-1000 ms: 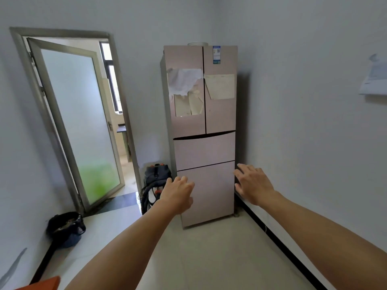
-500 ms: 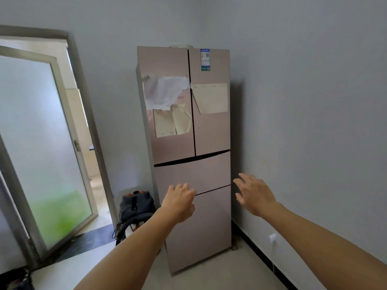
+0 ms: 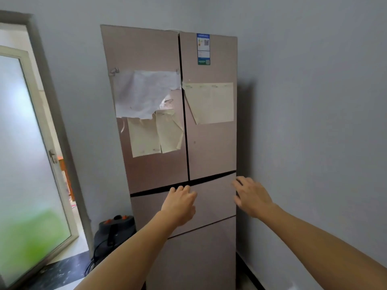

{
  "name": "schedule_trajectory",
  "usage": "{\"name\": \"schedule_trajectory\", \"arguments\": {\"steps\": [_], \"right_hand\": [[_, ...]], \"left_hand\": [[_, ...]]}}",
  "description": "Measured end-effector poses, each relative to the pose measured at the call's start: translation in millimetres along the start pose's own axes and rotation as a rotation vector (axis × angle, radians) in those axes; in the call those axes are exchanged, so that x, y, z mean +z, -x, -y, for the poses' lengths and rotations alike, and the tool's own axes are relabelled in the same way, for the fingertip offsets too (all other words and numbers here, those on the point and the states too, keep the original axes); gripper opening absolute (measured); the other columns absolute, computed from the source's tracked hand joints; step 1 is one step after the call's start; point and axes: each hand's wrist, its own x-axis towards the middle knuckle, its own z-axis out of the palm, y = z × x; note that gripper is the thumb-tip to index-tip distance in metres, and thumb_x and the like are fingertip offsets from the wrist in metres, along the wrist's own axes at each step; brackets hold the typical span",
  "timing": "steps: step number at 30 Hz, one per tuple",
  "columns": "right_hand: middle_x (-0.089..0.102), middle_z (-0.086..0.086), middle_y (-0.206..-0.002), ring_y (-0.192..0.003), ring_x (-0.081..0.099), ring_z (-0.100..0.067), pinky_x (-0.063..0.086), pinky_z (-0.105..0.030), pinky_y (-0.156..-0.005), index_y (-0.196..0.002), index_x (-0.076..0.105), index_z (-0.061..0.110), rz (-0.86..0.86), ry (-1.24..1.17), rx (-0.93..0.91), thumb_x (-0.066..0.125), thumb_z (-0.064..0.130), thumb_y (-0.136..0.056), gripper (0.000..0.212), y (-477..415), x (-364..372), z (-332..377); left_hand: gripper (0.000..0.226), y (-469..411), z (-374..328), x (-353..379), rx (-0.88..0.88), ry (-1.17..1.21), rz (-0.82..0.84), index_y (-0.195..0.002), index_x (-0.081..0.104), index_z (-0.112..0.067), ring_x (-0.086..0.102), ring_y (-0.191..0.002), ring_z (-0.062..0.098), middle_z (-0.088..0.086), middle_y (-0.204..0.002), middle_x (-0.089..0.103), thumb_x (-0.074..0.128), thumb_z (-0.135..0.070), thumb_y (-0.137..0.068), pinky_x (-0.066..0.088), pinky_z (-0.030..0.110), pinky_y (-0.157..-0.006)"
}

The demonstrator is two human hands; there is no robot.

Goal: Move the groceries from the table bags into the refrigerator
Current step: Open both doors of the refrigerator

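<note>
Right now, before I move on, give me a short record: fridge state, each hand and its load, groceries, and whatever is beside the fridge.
fridge: closed top to bottom; papers stuck on its upper half
left hand: empty, fingers loosely curled, at the dark seam halfway down the fridge; contact unclear
right hand: empty, fingers spread, in front of the fridge's right edge
groceries: none in view
floor: dark appliance left of the fridge
far left: glass door

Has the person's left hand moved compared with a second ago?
Yes. Against the refrigerator, the left hand has risen: it was in front of the bottom drawer, and now it reaches the dark gap under the upper doors.
</note>
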Motion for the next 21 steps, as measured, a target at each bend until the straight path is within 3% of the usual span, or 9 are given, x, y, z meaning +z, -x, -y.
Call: {"name": "schedule_trajectory", "arguments": {"steps": [8,14,17,21], "right_hand": [[0.041,-0.007,-0.141,-0.122,0.045,-0.026,0.044,-0.038,-0.093,-0.141,0.037,0.016,0.084,-0.131,0.014,0.045,0.034,-0.095,0.05,-115.8,70.1,-9.0],[0.043,-0.005,-0.137,-0.122,0.046,-0.025,0.041,-0.032,-0.089,-0.14,0.038,0.016,0.102,-0.37,0.181,0.049,0.032,-0.096,0.048,-186.9,131.1,3.4],[0.048,-0.007,-0.13,-0.116,0.05,-0.025,0.039,-0.029,-0.082,-0.133,0.046,0.013,0.126,-0.582,0.35,0.052,0.03,-0.097,0.04,-224.5,162.7,19.9],[0.059,-0.014,-0.123,-0.108,0.056,-0.029,0.047,-0.036,-0.088,-0.128,0.051,0.007,0.089,-1.057,0.699,0.053,0.034,-0.097,0.041,-271.7,210.3,35.3]], "left_hand": [[0.028,-110.0,48.2,47.7,0.041,-0.036,-0.09,-0.119,0.049,-0.014,0.046,-0.106,0.028,0.007,-0.116,0.049,0.043,-0.026,-0.094,0.035,0.037,-0.089],[0.013,-203.7,96.5,90.3,0.202,-0.128,-0.279,-0.088,0.055,-0.01,0.052,-0.091,0.035,0.012,-0.096,0.055,0.054,-0.018,-0.078,0.042,0.04,-0.076],[0.022,-245.0,122.3,110.6,0.306,-0.175,-0.355,-0.091,0.06,-0.005,0.053,-0.111,0.042,0.023,-0.112,0.058,0.048,-0.014,-0.074,0.046,0.047,-0.091],[0.037,-290.1,149.0,131.2,0.404,-0.209,-0.493,-0.111,0.064,-0.004,0.038,-0.134,0.043,0.03,-0.141,0.043,0.061,-0.013,-0.076,0.034,0.055,-0.109]]}}
